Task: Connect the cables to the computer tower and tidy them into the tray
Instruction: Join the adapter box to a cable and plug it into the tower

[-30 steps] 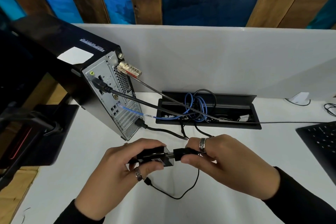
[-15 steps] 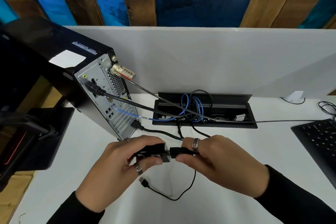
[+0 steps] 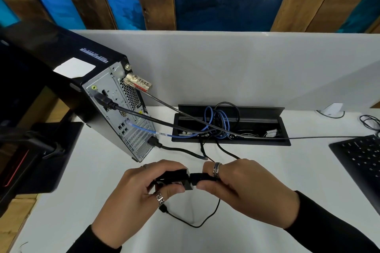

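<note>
Left grip (image 3: 141,189) clamps a black adapter (image 3: 174,178); right grip (image 3: 242,189) pinches a black cable plug (image 3: 200,177) against it, above the desk (image 3: 267,170), near the computer tower (image 3: 115,107).

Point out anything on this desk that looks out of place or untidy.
The tower leans instead of standing square. A loose black cable end lies unplugged on the desk near the tower's base. The security cable runs across the tray rather than into it. Nothing looks damaged or spilled.
</note>
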`<state>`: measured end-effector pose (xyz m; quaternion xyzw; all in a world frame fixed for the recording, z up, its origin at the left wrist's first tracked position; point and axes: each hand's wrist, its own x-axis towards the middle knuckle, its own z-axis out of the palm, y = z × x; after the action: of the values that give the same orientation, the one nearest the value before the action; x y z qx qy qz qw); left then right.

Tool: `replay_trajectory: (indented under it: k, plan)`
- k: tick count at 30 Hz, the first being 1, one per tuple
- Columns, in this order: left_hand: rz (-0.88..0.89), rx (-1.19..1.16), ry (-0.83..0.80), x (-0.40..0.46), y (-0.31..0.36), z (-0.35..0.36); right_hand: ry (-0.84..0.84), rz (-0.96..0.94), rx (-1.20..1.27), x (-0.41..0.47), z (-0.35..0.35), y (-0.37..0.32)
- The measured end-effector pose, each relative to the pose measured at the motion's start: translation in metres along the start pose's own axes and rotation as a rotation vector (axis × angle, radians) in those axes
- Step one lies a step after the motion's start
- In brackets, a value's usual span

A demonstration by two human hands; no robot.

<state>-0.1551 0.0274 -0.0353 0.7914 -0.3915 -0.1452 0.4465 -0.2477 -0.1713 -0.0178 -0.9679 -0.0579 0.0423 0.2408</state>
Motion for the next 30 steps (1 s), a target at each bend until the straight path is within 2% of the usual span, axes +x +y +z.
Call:
replay_trajectory:
  k: [11,14,17,21,26,30]
  plan:
    - [-0.088,-0.062,-0.092,0.003,0.014,0.005,0.023,-0.007,0.016,-0.017,-0.005,-0.002]
    - [-0.139,0.009,-0.105,-0.002,0.01,-0.01,0.06,0.022,0.082,-0.026,-0.012,0.007]
    - [-0.216,-0.034,-0.106,-0.008,0.003,-0.025,0.131,0.031,0.196,-0.036,-0.019,0.018]
    - [-0.304,-0.225,-0.1,-0.011,-0.003,-0.038,0.243,0.071,0.338,-0.048,-0.023,0.034]
    - [-0.331,-0.441,-0.076,-0.011,-0.002,-0.034,0.31,0.13,0.402,-0.057,-0.016,0.046]
    - [-0.369,-0.829,0.174,-0.011,0.001,-0.017,0.382,0.223,0.423,-0.065,-0.006,0.055]
